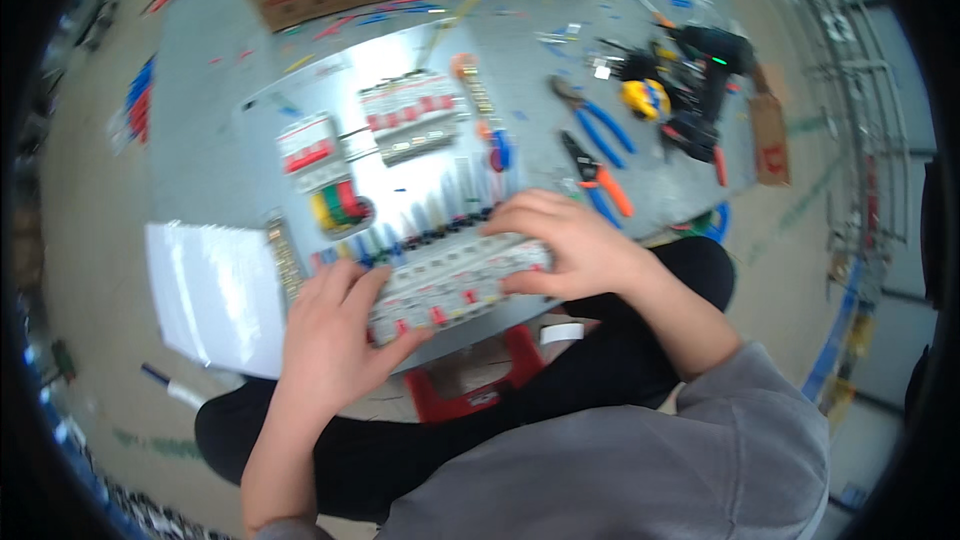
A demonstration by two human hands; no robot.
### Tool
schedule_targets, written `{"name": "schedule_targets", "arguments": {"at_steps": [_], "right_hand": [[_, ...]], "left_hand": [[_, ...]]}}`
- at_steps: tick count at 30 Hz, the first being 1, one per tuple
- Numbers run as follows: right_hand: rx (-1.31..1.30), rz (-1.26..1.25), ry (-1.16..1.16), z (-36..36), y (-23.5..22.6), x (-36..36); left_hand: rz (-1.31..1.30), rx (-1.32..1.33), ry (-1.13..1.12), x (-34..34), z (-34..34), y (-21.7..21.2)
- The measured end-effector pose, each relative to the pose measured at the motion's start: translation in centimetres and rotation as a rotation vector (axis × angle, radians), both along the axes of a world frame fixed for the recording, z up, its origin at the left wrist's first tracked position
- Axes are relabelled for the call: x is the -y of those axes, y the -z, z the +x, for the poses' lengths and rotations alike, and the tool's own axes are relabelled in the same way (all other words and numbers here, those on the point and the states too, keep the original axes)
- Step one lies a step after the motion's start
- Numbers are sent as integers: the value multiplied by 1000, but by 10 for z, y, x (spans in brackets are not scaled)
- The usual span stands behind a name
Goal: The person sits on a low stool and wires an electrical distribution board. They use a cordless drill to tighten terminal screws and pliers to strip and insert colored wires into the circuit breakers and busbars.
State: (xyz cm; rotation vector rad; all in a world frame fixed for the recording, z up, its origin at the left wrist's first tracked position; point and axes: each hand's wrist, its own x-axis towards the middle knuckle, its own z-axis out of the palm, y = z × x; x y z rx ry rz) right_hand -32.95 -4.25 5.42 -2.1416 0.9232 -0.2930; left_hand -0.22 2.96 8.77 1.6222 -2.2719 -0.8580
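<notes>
Grey shirt (610,470) behind, left hand (333,325) and right hand (580,245) half-curl, gripping the breaker row (455,285), which uneven pressure might tip over the worktop (200,120) edge nearest them

Glossy metal panel (385,185), smooth plastic breakers (452,290)

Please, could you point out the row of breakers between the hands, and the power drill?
Row of breakers (455,283): head view, middle of its visible face.
Power drill (712,92): head view, its dark handle.
</notes>
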Motion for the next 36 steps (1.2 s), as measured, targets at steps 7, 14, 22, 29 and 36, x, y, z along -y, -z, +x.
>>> {"name": "schedule_targets", "arguments": {"at_steps": [7, 14, 22, 29, 36], "right_hand": [[-291, -197, -177, 27, -24, -2], [-388, -199, -199, 17, -40, -2], [-210, -110, -117, 19, -50, -4], [-66, -493, 33, 81, -54, 9], [-282, -474, -175, 122, -37, 36]], "left_hand": [[153, -225, -254, -6, 8, 1], [135, -419, -218, -25, 9, 9], [-110, -433, -620, 5, 56, 9], [-372, -201, -131, 12, 21, 28], [-189, -116, -178, 1, -19, 54]]}}
